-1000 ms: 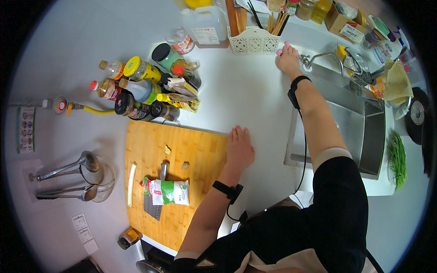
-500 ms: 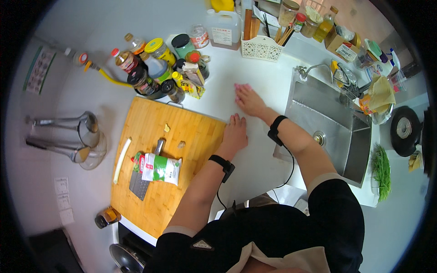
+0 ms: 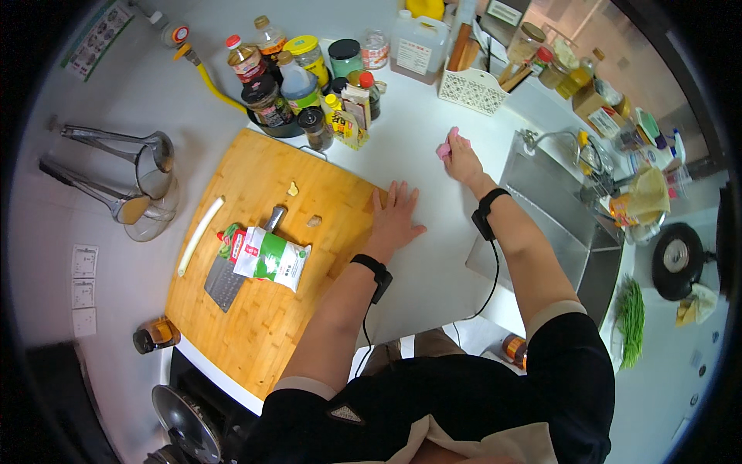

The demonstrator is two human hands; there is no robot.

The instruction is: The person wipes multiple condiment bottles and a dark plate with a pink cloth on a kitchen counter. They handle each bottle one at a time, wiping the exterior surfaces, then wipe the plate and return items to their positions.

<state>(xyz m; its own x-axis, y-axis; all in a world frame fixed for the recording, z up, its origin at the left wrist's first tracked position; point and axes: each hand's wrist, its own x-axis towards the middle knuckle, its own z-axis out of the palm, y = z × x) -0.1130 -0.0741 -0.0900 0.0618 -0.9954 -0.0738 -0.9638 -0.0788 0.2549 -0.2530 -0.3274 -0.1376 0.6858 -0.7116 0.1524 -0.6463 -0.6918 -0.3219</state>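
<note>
My left hand (image 3: 395, 217) lies flat, fingers spread, on the right edge of a wooden cutting board (image 3: 255, 317) and the white counter (image 3: 433, 271). My right hand (image 3: 461, 162) presses a pink cloth (image 3: 446, 145) onto the counter, just left of the steel sink (image 3: 568, 232). On the board lie a cleaver (image 3: 232, 272), partly under a green and white packet (image 3: 270, 257), a pale leek stalk (image 3: 201, 233) and two small pieces of food (image 3: 293, 189). Both wrists wear black bands.
Bottles and jars (image 3: 297, 81) crowd the counter behind the board, beside a white jug (image 3: 418, 48) and a white basket (image 3: 472, 90). Ladles (image 3: 131, 147) hang over a glass bowl at the left. A small jar (image 3: 157, 335) stands near the board's front corner. Green chives (image 3: 631, 319) lie right.
My right hand has drawn back from the far end of the sink to the counter left of it, with the cloth. My left hand has stayed on the board's edge while the view shifted.
</note>
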